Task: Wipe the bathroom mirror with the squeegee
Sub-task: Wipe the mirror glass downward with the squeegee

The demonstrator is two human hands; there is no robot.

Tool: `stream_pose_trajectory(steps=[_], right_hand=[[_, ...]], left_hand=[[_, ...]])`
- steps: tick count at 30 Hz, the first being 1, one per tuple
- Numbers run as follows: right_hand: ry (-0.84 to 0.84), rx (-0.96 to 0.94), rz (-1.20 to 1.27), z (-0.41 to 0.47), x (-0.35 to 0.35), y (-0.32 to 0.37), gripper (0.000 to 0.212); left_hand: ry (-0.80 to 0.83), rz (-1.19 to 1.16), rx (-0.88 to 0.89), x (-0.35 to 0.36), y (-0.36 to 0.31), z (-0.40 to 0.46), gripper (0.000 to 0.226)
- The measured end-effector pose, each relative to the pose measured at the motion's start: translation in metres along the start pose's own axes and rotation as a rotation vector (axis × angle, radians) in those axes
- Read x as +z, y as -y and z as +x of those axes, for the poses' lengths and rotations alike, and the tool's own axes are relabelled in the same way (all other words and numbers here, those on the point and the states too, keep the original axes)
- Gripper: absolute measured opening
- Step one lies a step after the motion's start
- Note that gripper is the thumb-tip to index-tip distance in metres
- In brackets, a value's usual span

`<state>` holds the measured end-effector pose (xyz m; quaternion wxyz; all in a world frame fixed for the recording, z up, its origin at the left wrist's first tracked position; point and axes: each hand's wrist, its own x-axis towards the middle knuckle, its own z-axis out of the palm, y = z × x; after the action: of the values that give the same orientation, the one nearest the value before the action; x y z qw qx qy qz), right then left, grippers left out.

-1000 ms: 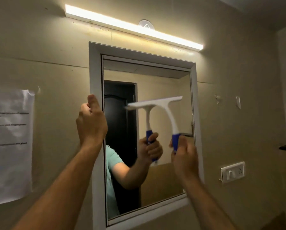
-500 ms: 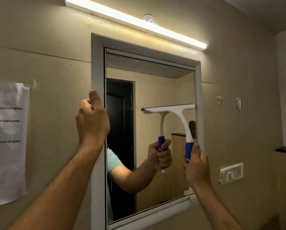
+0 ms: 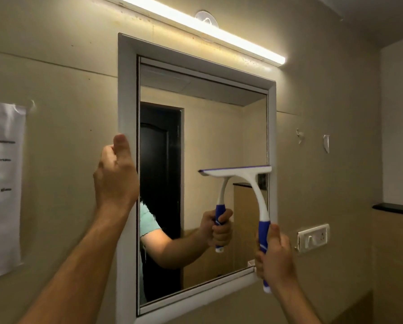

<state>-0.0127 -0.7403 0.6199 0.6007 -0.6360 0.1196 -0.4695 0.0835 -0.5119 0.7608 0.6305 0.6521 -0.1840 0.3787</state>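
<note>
The bathroom mirror (image 3: pixel 221 127) hangs on the beige wall in a white frame (image 3: pixel 126 94). My right hand (image 3: pixel 275 256) is shut on the blue grip of a white squeegee (image 3: pixel 257 190). Its blade lies level against the glass at the mirror's right side, about mid-height, touching the right frame edge. My left hand (image 3: pixel 116 176) grips the frame's left edge, thumb up. The glass reflects the squeegee, the holding arm and a dark door.
A lit tube light (image 3: pixel 202 26) runs above the mirror. A printed paper sheet (image 3: pixel 2 183) is taped to the wall at left. A white switch plate (image 3: pixel 313 237) sits right of the mirror, and a dark shelf (image 3: pixel 394 209) juts from the right wall.
The squeegee has slid down and to the right across the glass, and its blade is now level. My left hand has stayed on the frame's left edge.
</note>
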Motion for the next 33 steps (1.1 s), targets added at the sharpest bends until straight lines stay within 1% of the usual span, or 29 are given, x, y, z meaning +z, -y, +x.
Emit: stream_pose_trajectory(steps=[3,5,7,9,13,15,18,21,22,23,25,28,30,33], right_hand=[[0.022,0.083,0.005,-0.017,-0.009,-0.016,0.051],[0.005,0.046,-0.045,-0.022,-0.011,-0.014,0.054],[-0.026,-0.031,-0.085,-0.018,-0.009,-0.003,0.056],[-0.033,-0.061,-0.065,-0.009,-0.005,0.006,0.053],[-0.011,0.016,0.001,-0.006,-0.007,-0.001,0.048],[-0.01,0.059,0.001,-0.013,-0.011,-0.019,0.051],[-0.005,0.123,0.017,-0.028,-0.014,-0.049,0.06],[-0.033,0.241,0.023,-0.05,-0.017,-0.073,0.056],[-0.047,0.254,0.012,-0.055,-0.019,-0.076,0.055],[-0.059,0.235,-0.015,-0.056,-0.02,-0.076,0.057],[-0.048,0.139,-0.068,-0.051,-0.021,-0.063,0.062],[-0.049,0.064,-0.067,-0.033,-0.019,-0.041,0.056],[-0.028,0.068,-0.033,-0.026,-0.019,-0.036,0.051],[-0.023,0.153,-0.034,-0.038,-0.023,-0.053,0.052]], left_hand=[[0.006,-0.001,-0.001,-0.004,0.017,-0.019,0.036],[-0.003,-0.008,-0.005,-0.006,0.023,-0.022,0.038],[-0.006,-0.011,0.009,-0.005,0.023,-0.02,0.042],[-0.008,-0.019,0.024,-0.004,0.022,-0.016,0.048],[0.016,-0.026,0.043,-0.003,0.024,-0.015,0.051],[0.019,-0.021,0.064,-0.004,0.028,-0.021,0.048],[-0.001,-0.018,0.047,-0.005,0.043,-0.035,0.045],[0.0,0.002,0.015,-0.007,0.066,-0.058,0.048],[0.006,0.014,0.008,-0.008,0.072,-0.065,0.048],[0.011,0.017,0.005,-0.008,0.076,-0.07,0.046],[0.011,0.008,0.014,-0.008,0.081,-0.071,0.043],[-0.015,0.001,0.032,-0.008,0.081,-0.066,0.04],[-0.017,-0.013,0.025,-0.006,0.08,-0.065,0.038],[0.009,-0.015,0.012,-0.006,0.075,-0.068,0.041]])
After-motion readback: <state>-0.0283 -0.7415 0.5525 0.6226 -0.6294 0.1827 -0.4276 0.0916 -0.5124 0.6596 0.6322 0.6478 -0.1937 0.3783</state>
